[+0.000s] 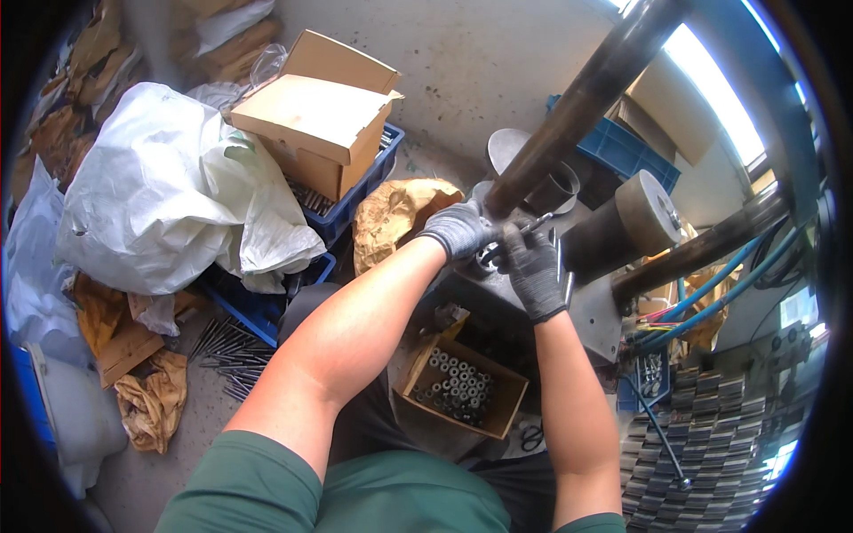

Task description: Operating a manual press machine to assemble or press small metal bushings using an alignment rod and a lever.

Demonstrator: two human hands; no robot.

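Observation:
Both my hands wear grey work gloves and meet at the metal table of a press (594, 313). My left hand (459, 231) reaches to the foot of the near dark steel column (586, 107), its fingers bent around something I cannot make out. Close beside it, my right hand (535, 274) is closed, with a short, thin metal piece (538, 222) showing at its fingertips. The piece's kind is not clear. A thick steel cylinder (613, 226) stands just right of my hands. Behind them sits a round metal cup (555, 188).
Below my hands, a cardboard box (511, 410) holds several metal rings. At left are a white sack (151, 195), an open carton (311, 111) on a blue crate (369, 182), brown paper (373, 218) and loose rods (233, 355). Blue hoses (720, 293) and stacked metal strips (711, 435) lie right.

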